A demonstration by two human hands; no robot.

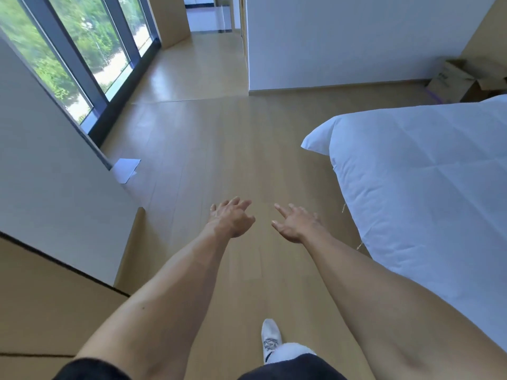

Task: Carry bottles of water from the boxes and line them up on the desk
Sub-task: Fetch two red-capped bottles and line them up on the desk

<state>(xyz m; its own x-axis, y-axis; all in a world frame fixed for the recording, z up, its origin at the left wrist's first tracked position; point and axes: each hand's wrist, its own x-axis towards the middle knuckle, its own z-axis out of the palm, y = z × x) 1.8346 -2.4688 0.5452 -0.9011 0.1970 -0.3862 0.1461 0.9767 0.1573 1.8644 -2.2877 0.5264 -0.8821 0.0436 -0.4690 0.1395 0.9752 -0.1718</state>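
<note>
- Left hand (231, 219): stretched forward, fingers loosely spread, holding nothing.
- Right hand (297, 222): stretched forward beside it, fingers apart, empty.
- Cardboard box (456, 80): brown, flaps open, on the floor beyond the bed (425, 171), against the far wall; contents hidden.

You have a single wide-angle view from the head, looking forward and steeply down over the wooden floor (208, 149). The bed (422, 171) lies close on its right, the window (82, 50) far on its left, cardboard boxes (461, 80) beyond the bed.
</note>
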